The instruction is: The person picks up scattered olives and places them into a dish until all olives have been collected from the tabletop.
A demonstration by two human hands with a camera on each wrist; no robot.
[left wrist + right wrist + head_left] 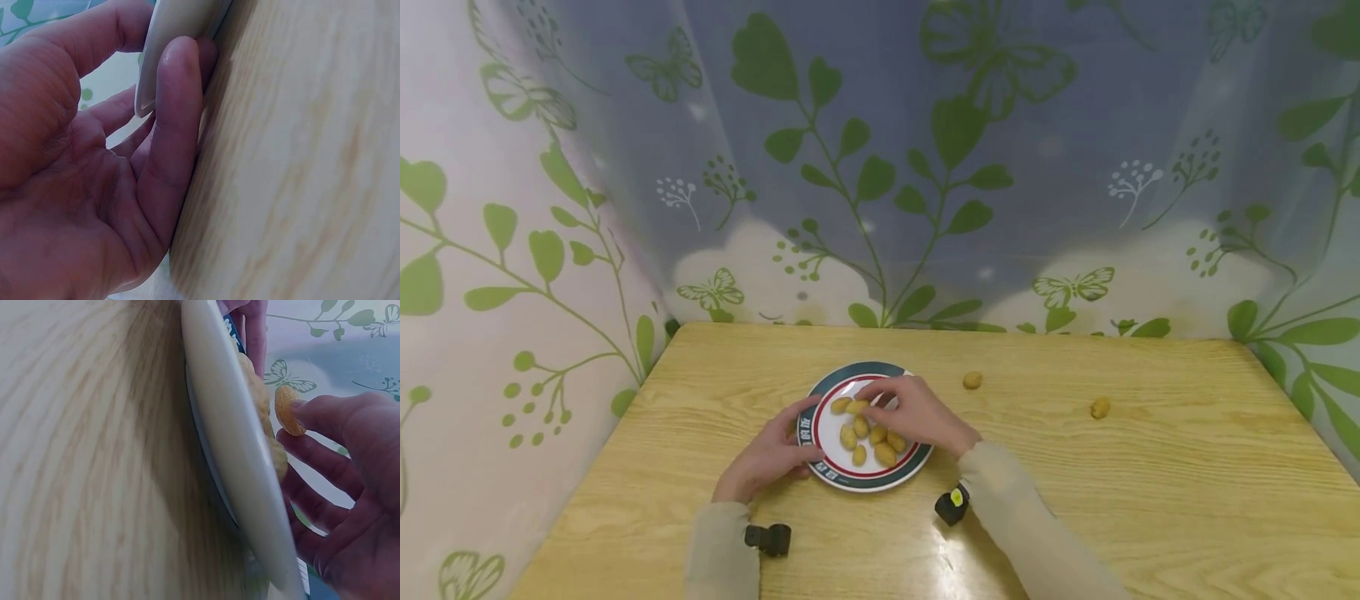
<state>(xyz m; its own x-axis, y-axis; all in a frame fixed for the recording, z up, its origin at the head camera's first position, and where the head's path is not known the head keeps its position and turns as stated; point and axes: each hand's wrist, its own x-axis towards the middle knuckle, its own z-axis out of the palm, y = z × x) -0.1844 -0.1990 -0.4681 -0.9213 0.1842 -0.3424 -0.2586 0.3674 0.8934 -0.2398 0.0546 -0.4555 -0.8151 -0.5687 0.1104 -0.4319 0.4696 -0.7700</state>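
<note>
A round plate (917, 454) with a dark teal rim, white lettering and a red ring bears several small yellow-brown oval nuggets (847, 436). My left hand (767, 454) grips the plate's left edge. In the left wrist view, the thumb and fingers (178, 94) lie on either side of the pale edge. My right hand (917, 412) is over the plate, its thumb and finger pinching one oval nugget (289, 410). That nugget is held beside the pile in the right wrist view. What exact kind the nuggets are, I cannot tell.
One loose nugget (972, 380) lies on the wooden table (1150, 492) right of the plate, and another nugget (1100, 407) lies farther right. A leaf-and-butterfly printed curtain (880, 167) hangs behind the table's back edge. Black wrist cameras sit under both forearms.
</note>
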